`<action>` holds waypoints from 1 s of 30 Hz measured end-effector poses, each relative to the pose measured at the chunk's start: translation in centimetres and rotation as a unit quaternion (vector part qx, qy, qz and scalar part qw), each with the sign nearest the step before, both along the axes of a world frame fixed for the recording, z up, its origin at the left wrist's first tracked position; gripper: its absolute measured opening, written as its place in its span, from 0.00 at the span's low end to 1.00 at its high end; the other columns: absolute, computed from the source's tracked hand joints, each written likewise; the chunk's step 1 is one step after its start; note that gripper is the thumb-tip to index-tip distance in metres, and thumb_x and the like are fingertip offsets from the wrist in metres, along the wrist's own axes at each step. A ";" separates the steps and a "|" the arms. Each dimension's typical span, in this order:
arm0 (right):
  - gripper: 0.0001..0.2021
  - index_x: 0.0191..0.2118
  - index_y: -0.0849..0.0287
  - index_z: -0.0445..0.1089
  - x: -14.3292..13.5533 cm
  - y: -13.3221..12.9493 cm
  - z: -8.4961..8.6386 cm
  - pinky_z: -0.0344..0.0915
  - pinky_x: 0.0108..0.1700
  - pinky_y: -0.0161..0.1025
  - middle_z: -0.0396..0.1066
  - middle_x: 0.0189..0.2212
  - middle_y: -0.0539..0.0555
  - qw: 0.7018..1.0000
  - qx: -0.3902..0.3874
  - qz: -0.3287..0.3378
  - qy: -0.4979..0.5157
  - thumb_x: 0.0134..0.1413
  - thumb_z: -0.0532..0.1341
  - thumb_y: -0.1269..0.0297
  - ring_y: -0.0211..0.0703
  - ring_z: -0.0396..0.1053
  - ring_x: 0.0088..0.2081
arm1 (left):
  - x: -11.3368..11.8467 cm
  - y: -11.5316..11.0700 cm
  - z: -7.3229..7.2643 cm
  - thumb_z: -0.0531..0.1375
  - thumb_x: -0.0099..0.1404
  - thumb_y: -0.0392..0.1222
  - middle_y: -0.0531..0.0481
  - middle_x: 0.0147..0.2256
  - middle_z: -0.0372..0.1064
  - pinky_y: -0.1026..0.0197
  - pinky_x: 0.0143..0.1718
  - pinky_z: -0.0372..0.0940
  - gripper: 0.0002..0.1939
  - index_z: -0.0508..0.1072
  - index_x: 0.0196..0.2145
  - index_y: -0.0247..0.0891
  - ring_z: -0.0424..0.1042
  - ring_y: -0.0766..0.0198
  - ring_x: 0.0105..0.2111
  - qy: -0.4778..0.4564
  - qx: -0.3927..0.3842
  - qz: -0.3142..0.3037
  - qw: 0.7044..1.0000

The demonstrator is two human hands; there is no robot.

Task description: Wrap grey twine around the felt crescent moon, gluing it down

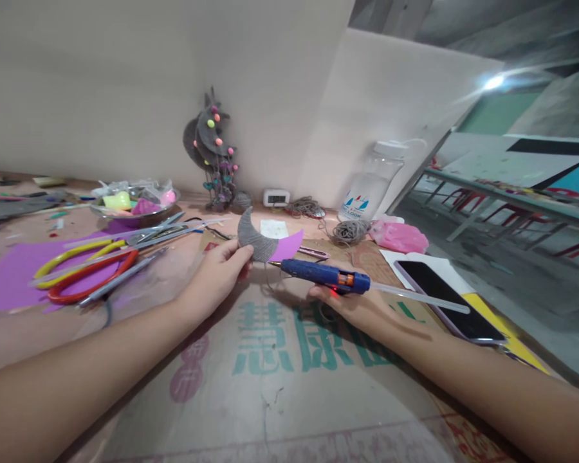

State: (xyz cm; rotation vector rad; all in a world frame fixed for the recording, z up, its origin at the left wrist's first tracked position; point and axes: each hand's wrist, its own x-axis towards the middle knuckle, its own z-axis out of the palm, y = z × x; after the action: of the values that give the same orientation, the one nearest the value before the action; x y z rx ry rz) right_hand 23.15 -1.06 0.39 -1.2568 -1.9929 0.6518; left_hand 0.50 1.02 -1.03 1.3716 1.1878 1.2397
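Observation:
Between the fingers of my left hand (229, 262) is a crescent moon cutout (259, 239). Grey yarn is wrapped round its left and middle part, while the right tip is bare purple. My right hand (340, 302) is closed round a blue hot glue gun (318, 273), with a long clear glue stick (419, 297) poking out of its back end. The gun's nozzle is at the lower edge of the crescent, near where the yarn meets the purple; whether it touches, I cannot tell. A loose strand of yarn hangs below the crescent.
Printed cardboard (280, 405) covers the table. On the left lie scissors (91, 276), purple sheets (4, 270) and a metal bowl (139, 215). Behind are a yarn moon decoration (212, 154), a small clock (276, 197), a yarn bundle (351, 231) and a bottle (371, 183). A phone (448, 302) lies right.

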 end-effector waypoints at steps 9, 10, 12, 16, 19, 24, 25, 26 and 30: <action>0.10 0.29 0.58 0.68 0.0 0.2 -0.2 0.66 0.31 0.36 0.70 0.26 0.51 1.000 -0.005 0.001 0.000 0.47 0.63 0.56 0.42 0.68 0.29 | 0.1 0.0 0.1 0.56 0.59 0.46 0.57 0.19 0.61 0.67 0.22 0.54 0.13 0.63 0.21 0.37 0.60 0.70 0.19 0.003 0.007 -0.001 1.000; 0.10 0.30 0.58 0.69 0.0 0.2 -0.2 0.67 0.32 0.36 0.71 0.27 0.51 1.000 -0.005 -0.002 -0.001 0.47 0.63 0.56 0.42 0.68 0.30 | 0.1 0.0 0.1 0.56 0.59 0.46 0.57 0.19 0.61 0.67 0.22 0.55 0.13 0.63 0.21 0.37 0.60 0.70 0.20 0.001 0.009 -0.002 1.000; 0.11 0.31 0.57 0.69 -0.1 0.2 -0.2 0.68 0.32 0.38 0.71 0.27 0.52 1.000 -0.001 -0.008 0.001 0.47 0.63 0.55 0.43 0.68 0.30 | 0.1 0.0 0.0 0.56 0.59 0.47 0.57 0.20 0.61 0.67 0.22 0.55 0.13 0.63 0.22 0.37 0.60 0.70 0.20 -0.003 0.010 -0.004 1.000; 0.12 0.33 0.58 0.70 -0.4 0.2 0.0 0.69 0.33 0.40 0.71 0.27 0.52 1.000 0.017 -0.006 0.011 0.47 0.62 0.54 0.43 0.68 0.28 | 0.1 0.0 -0.1 0.56 0.60 0.47 0.57 0.20 0.61 0.67 0.23 0.56 0.13 0.63 0.22 0.37 0.60 0.70 0.20 -0.002 0.008 -0.008 1.000; 0.11 0.33 0.57 0.70 -0.4 0.2 -0.1 0.68 0.34 0.40 0.72 0.28 0.52 1.000 -0.004 -0.013 0.007 0.46 0.62 0.55 0.44 0.69 0.30 | 0.1 -0.1 0.1 0.56 0.60 0.47 0.56 0.20 0.62 0.67 0.23 0.56 0.14 0.63 0.21 0.37 0.60 0.70 0.20 0.003 0.008 -0.008 1.000; 0.07 0.31 0.55 0.69 -0.1 0.2 -0.4 0.68 0.33 0.38 0.73 0.29 0.50 0.999 -0.037 -0.023 0.015 0.44 0.63 0.60 0.44 0.70 0.31 | 0.2 0.0 0.3 0.56 0.58 0.47 0.56 0.20 0.63 0.67 0.22 0.56 0.13 0.64 0.21 0.37 0.61 0.70 0.19 -0.006 0.000 -0.009 1.000; 0.06 0.30 0.54 0.69 0.0 0.3 -0.5 0.68 0.33 0.38 0.73 0.28 0.50 0.999 -0.038 -0.025 0.016 0.44 0.63 0.60 0.44 0.70 0.30 | 0.2 0.0 0.3 0.56 0.58 0.47 0.56 0.20 0.63 0.67 0.22 0.56 0.13 0.64 0.21 0.37 0.61 0.70 0.19 -0.006 0.000 -0.008 1.000; 0.06 0.30 0.54 0.69 0.0 0.3 -0.5 0.68 0.32 0.38 0.72 0.28 0.50 0.999 -0.038 -0.027 0.017 0.44 0.64 0.60 0.44 0.70 0.30 | 0.2 0.0 0.3 0.56 0.58 0.47 0.56 0.20 0.63 0.67 0.22 0.56 0.13 0.64 0.21 0.37 0.61 0.70 0.19 -0.003 0.001 -0.008 1.000; 0.07 0.28 0.53 0.68 0.0 0.3 -0.6 0.69 0.32 0.39 0.70 0.25 0.49 0.999 -0.033 -0.041 0.009 0.43 0.64 0.60 0.44 0.68 0.28 | 0.2 0.0 0.2 0.55 0.58 0.47 0.56 0.19 0.63 0.67 0.22 0.56 0.13 0.64 0.21 0.37 0.60 0.70 0.19 0.003 0.007 -0.007 1.000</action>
State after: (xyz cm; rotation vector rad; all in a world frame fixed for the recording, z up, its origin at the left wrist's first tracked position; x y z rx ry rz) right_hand 23.15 -0.75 -0.21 -1.3587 -1.9087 0.6920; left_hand 0.69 1.04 -0.83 1.3920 1.1739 1.2369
